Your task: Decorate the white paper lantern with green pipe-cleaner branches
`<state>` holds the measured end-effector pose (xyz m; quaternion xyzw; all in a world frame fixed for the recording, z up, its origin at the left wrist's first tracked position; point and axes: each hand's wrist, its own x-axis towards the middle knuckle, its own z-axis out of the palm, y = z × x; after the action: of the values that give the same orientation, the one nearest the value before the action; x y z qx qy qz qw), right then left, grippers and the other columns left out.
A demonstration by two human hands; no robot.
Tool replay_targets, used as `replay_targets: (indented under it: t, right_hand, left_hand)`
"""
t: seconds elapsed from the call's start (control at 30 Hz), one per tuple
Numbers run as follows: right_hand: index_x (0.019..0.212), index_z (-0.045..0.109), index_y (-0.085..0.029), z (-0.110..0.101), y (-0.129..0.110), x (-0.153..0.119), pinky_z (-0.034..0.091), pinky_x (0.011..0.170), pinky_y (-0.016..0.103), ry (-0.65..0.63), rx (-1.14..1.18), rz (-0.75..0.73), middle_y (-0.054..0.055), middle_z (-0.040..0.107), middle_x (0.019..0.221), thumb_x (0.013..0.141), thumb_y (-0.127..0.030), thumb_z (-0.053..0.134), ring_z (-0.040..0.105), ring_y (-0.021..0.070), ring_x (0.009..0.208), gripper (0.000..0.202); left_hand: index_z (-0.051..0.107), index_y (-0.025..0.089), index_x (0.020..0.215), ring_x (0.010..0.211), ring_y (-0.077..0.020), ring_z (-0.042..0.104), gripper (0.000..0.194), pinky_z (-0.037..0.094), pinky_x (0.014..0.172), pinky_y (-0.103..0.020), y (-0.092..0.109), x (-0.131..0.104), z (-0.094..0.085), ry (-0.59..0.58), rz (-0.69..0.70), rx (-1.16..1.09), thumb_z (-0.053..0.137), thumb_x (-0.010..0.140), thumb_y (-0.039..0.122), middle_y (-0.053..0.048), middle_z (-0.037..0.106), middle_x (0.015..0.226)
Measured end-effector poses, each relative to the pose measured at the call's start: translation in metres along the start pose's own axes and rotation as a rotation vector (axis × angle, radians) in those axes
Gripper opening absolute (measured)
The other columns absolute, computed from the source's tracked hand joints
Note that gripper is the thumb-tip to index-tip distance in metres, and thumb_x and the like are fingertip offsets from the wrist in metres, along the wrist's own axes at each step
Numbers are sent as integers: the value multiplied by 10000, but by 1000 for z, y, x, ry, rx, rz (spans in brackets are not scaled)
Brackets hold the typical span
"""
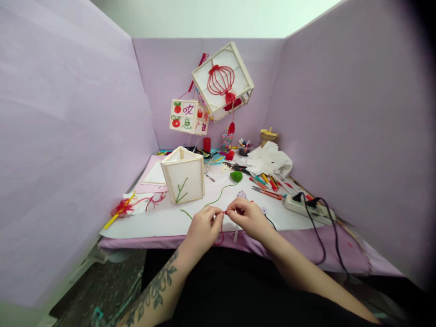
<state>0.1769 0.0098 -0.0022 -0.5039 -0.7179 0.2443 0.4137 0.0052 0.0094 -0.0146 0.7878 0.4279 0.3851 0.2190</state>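
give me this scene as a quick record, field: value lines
left hand: pinching red yarn
right hand: fingertips at the same yarn
standing on table: three-sided white lantern
hanging behind: large lantern, smaller lantern
beyond hands: green yarn ball
right side: orange-handled scissors, power strip with black plugs

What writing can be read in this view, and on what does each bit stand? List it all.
"意", in green, on the left face of the small hanging lantern
"进", in purple, on that lantern's right face
Its other characters, including the purple one above "意": too blurred to read surely
Any print on the markers or power strip: too small to read
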Motion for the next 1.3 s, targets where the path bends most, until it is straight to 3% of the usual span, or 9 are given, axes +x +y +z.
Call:
replay_targets:
  t: [0.2, 0.73, 1.03, 1.3]
  right_hand:
    - [671, 624, -185, 6, 2, -1, 426, 616, 274, 42, 78, 37, 18, 618, 691, 789, -253, 572, 557, 159, 663, 146]
    - [672, 630, -178, 14, 0, -3, 412, 631, 280, 104, 183, 107, 14, 598, 682, 754, -265, 575, 534, 166, 670, 132]
    - [669, 645, -178, 19, 1, -5, 405, 636, 278, 136, 211, 87, 18, 601, 683, 762, -267, 593, 535, 165, 666, 139]
    - [737, 687, -178, 19, 7, -6, 427, 620, 277, 87, 192, 59, 33, 643, 733, 795, -263, 607, 558, 168, 675, 130]
  left_hand:
    - [669, 165, 807, 629, -129, 564, 166, 448, 611, -240, 0, 3, 3, 43, -75, -97, 541, 863, 254, -27, 668, 760]
    - [672, 145, 783, 600, -124, 534, 190, 412, 553, -225, 1, 3, 7, 46, -163, -192, 548, 829, 281, -23, 644, 705]
    - [643, 138, 669, 539, -110, 496, 206, 376, 539, -219, 2, 4, 8, 55, -268, -267, 556, 786, 284, 14, 572, 568]
    - [646, 149, 670, 554, -110, 516, 138, 398, 551, -214, -5, 4, 8, 120, -201, -225, 552, 751, 210, 8, 596, 610]
